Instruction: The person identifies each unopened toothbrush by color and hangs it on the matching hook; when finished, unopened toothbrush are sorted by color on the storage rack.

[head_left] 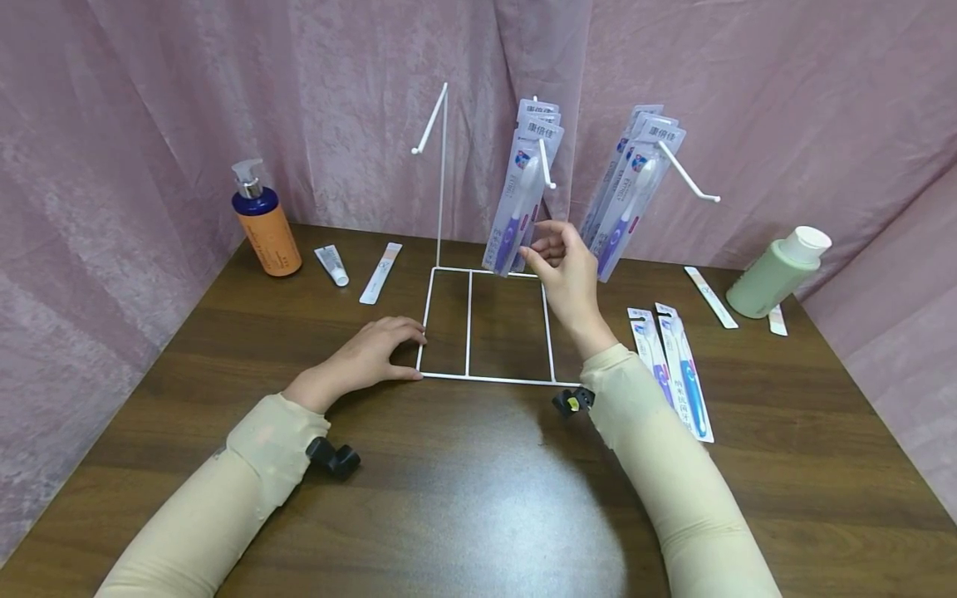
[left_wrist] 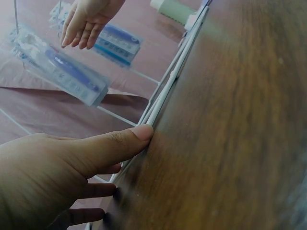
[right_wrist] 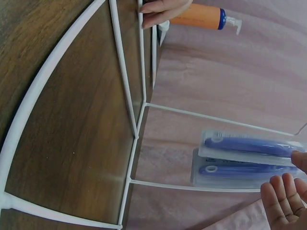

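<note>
A white wire rack (head_left: pixel 508 380) stands on the table, its hooks rising at the back. My left hand (head_left: pixel 374 353) is at the base's front left corner; in the left wrist view its thumb (left_wrist: pixel 115 146) presses the front wire. Packaged toothbrushes (head_left: pixel 516 195) with purple handles hang in a stack from the middle hook. Another stack of packaged toothbrushes (head_left: pixel 626 195) hangs from the right hook. My right hand (head_left: pixel 571 278) is raised between the stacks, fingers loosely bent with nothing in them. Its thumb (right_wrist: pixel 300 160) overlaps the lower packs in the right wrist view.
Two packaged toothbrushes (head_left: pixel 682 374) lie right of the rack. An orange pump bottle (head_left: pixel 271 237), a small tube (head_left: pixel 331 264) and a slim white packet (head_left: pixel 380 272) are on the left. A green bottle (head_left: pixel 773 274) leans at right, near another slim packet (head_left: pixel 710 297). Pink curtain behind.
</note>
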Motion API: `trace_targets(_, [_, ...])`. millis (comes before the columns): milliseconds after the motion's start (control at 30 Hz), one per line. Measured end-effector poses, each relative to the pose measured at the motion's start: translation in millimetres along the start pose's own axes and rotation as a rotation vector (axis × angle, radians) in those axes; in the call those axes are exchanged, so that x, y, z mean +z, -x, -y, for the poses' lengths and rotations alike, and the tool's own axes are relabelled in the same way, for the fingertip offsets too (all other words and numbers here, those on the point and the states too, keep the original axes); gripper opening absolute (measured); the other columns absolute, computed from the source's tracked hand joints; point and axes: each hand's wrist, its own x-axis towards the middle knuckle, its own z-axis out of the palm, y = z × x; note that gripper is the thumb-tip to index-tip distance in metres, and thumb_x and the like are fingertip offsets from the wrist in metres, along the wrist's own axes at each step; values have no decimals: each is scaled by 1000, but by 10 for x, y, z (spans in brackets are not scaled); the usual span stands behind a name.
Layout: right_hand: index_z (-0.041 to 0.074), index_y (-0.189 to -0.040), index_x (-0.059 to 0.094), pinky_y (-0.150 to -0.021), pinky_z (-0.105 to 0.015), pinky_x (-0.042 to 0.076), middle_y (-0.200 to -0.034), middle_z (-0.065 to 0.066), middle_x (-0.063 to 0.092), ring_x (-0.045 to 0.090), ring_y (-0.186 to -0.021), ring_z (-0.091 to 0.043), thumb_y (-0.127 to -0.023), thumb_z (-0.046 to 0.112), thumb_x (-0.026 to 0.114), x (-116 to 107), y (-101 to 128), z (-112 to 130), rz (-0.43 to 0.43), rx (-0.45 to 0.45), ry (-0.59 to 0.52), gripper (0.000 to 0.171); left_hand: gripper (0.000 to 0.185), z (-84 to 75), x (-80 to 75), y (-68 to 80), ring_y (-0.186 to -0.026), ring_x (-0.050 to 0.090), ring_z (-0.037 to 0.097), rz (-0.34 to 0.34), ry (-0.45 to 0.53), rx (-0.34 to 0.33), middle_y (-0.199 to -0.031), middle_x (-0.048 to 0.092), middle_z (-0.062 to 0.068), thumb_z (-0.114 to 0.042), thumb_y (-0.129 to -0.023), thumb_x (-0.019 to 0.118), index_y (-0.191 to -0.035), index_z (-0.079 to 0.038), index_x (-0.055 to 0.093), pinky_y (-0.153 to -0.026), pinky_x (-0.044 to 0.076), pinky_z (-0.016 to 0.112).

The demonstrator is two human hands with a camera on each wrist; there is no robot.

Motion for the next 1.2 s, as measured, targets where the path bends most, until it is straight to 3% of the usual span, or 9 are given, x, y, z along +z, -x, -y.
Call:
trace_targets(500, [-1, -119, 58, -69, -9, 48, -93, -17, 67, 57, -77, -7, -83, 12, 75, -190, 54, 24, 5, -3, 23, 42, 49, -3, 5, -25, -126, 50, 34, 4, -3, 1, -131, 58, 14, -33, -77, 79, -116, -6, 65, -106, 37, 54])
trace_targets(733, [2, -121, 59, -70, -14, 49, -95, -15, 68, 57, -74, -1, -83, 16, 75, -353, 94, 91, 40, -30, 96, 44, 48, 13, 5, -20, -125, 50, 34, 4, -5, 1, -131, 58, 13, -33, -78, 79, -116, -7, 65, -106, 37, 54])
trace_targets(1200, [3, -122, 59, -69, -8, 47, -93, -16, 67, 54, -73, 9, -83, 13, 74, -677, 221, 232, 119, -97, 171, 43, 48, 22, 22, -2, -124, 51, 34, -3, 0, 3, -130, 58, 14, -32, -77, 79, -115, -6, 65, -104, 38, 55])
